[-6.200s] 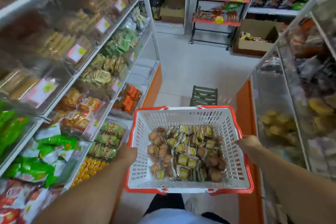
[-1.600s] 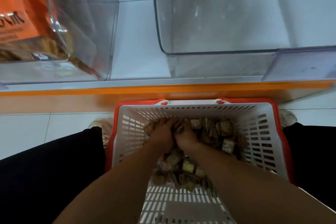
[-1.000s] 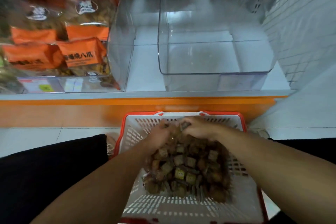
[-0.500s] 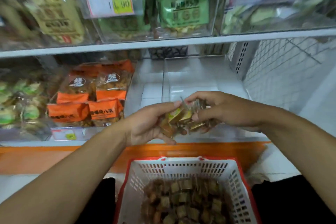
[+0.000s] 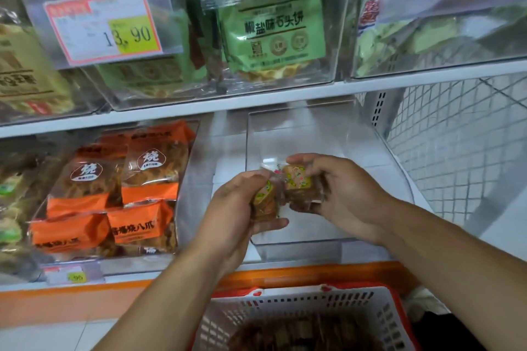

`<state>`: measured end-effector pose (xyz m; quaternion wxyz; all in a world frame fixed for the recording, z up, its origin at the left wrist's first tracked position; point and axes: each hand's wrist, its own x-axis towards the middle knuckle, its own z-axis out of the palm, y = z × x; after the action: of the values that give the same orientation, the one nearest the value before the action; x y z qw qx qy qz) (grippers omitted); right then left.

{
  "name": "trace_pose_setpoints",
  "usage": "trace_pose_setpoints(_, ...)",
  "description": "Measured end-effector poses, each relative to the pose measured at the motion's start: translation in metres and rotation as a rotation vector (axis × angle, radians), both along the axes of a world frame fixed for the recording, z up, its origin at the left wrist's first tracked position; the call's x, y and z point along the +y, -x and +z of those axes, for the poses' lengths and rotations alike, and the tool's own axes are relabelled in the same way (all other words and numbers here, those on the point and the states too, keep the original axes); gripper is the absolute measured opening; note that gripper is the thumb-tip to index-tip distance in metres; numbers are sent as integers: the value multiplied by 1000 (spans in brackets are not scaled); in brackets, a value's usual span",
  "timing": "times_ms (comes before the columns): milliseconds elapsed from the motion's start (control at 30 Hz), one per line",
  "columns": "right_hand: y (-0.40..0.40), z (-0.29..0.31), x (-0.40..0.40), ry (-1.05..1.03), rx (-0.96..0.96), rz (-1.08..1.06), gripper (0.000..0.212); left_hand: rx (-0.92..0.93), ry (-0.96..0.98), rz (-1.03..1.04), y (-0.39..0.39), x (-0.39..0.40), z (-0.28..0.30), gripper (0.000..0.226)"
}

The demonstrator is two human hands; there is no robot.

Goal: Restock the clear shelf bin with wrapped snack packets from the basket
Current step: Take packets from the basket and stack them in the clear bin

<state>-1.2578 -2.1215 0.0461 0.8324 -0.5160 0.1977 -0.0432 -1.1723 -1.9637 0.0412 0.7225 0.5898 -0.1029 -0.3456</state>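
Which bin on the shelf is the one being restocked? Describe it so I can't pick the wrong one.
Find the lower white shelf above the orange base strip. The clear shelf bin stands at its right end, beside the wire mesh panel, behind the left hand and right hand. Unlike the orange-packet bin to its left, it shows no stock.

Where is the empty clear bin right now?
In the head view the clear bin sits on the lower shelf, right of centre, behind both hands, beside the bin of orange packs, above the basket.
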Motion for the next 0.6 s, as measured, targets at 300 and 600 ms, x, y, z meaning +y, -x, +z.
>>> trace_pose_setpoints(300,-42,-24,-31,714,210,-87,72,-94,-84,-64,20,-15,-21,15)
trace_pose_setpoints(600,-125,-55,-48,766,296,7,45,-124,-161,43,23,-26,-27,14)
